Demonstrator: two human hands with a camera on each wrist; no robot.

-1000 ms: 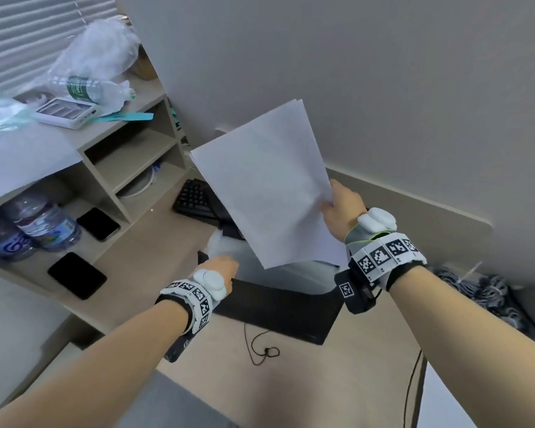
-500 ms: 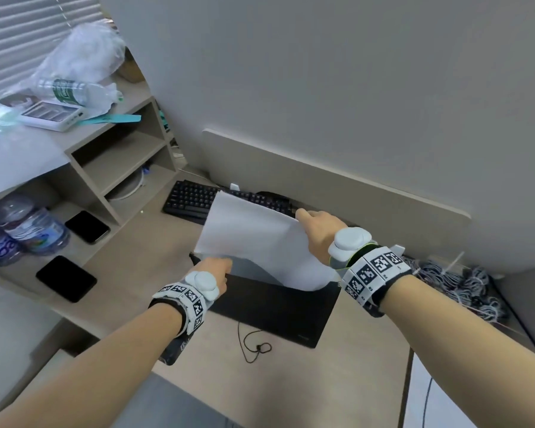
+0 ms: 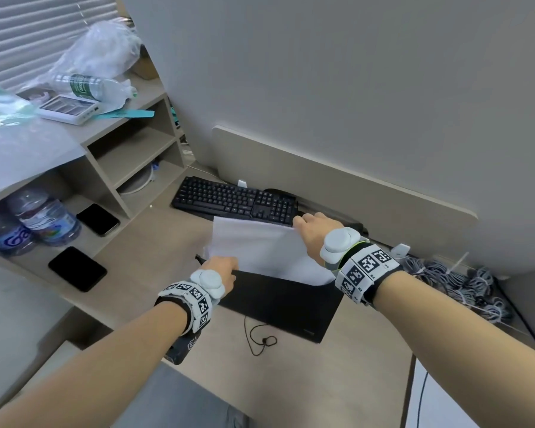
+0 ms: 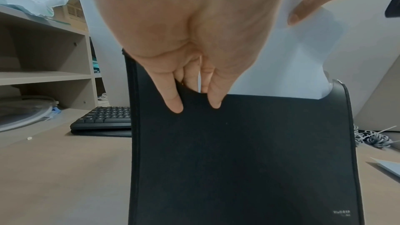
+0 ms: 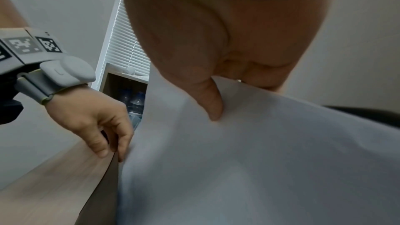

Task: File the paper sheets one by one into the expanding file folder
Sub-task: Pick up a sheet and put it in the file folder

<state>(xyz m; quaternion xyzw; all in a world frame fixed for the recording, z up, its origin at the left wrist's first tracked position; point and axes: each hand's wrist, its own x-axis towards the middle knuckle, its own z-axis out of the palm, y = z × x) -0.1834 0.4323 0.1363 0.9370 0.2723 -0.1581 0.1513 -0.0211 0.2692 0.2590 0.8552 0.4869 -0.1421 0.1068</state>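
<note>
Looking down from the head view, we see the right hand [image 3: 314, 237] pinching the top corner of a smooth white paper sheet [image 3: 260, 251] whose lower part sits inside the black expanding file folder [image 3: 278, 299] on the pale wood-grain desk [image 3: 155, 251], just before a black keyboard [image 3: 232, 200]. Left wrist view: the left hand [image 4: 190, 44] grips the folder's matte front wall, fingers [image 4: 173, 98] hooked over its rim. Right wrist view: thumb [image 5: 211, 102] pressed on the curving sheet.

Plain grey wall [image 3: 352, 72], beige desk [image 3: 352, 366], open shelf unit [image 3: 130, 156] at left, closed window blinds [image 3: 28, 32]
</note>
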